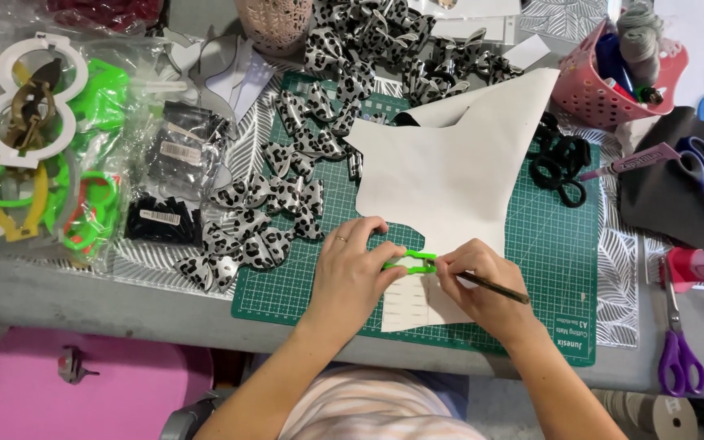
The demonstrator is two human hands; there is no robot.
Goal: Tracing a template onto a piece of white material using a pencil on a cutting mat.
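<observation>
A beige sheet of material (pixel 450 171) lies on a green cutting mat (pixel 547 269). My left hand (pixel 352 273) presses a small green plastic template (pixel 411 261) flat onto the sheet's near end. My right hand (pixel 478 281) grips a dark pencil (pixel 499 289) with its tip at the template's right edge. Several drawn rectangles show on the sheet just below the template. A ring sits on my left hand.
Many leopard-print bows (pixel 287 195) are heaped at the mat's left and top. Bags of plastic templates (pixel 42 147) lie at far left. A pink basket (pixel 605 90), blue scissors (pixel 702 171), purple scissors (pixel 679 350), black hair ties (pixel 560 163) and dark fabric (pixel 670 187) sit right.
</observation>
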